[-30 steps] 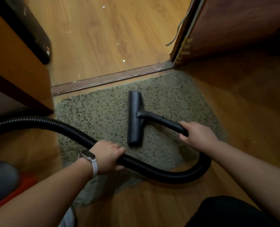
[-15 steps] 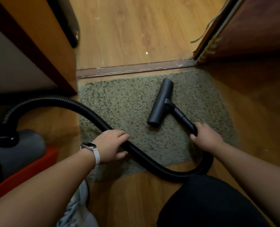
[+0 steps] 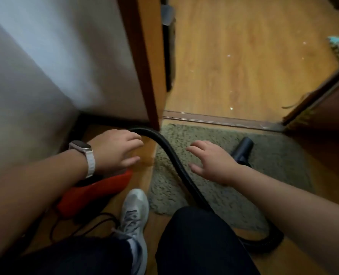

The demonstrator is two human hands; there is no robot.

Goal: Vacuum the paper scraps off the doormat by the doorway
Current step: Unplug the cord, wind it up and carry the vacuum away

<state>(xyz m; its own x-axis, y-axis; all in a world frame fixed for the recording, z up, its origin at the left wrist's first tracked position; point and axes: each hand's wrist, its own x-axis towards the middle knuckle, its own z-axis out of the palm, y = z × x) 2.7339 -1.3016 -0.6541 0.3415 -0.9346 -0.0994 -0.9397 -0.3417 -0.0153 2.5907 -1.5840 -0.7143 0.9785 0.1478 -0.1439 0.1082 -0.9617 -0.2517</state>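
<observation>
A shaggy grey-green doormat (image 3: 273, 161) lies before the threshold strip. The black vacuum nozzle (image 3: 243, 150) rests on it, partly hidden behind my right hand. The ribbed black hose (image 3: 172, 155) arcs from the door frame across the mat and loops round at the lower right. My left hand (image 3: 117, 149), with a white watch on the wrist, hovers with loose fingers left of the hose, above the red vacuum body (image 3: 97, 191). My right hand (image 3: 212, 161) is spread over the mat, right of the hose, holding nothing. Small white paper scraps (image 3: 231, 108) lie on the floor past the threshold.
A wooden door frame (image 3: 144, 66) and pale wall fill the left. The dark door (image 3: 323, 100) stands open at the right. My grey sneaker (image 3: 133, 211) and dark trouser legs are at the bottom, with a thin cable (image 3: 85, 225) beside the vacuum body.
Both hands have let go: the left released the hose, the right released the nozzle handle. The view swung left, bringing the wall, red vacuum body and my shoe into sight.
</observation>
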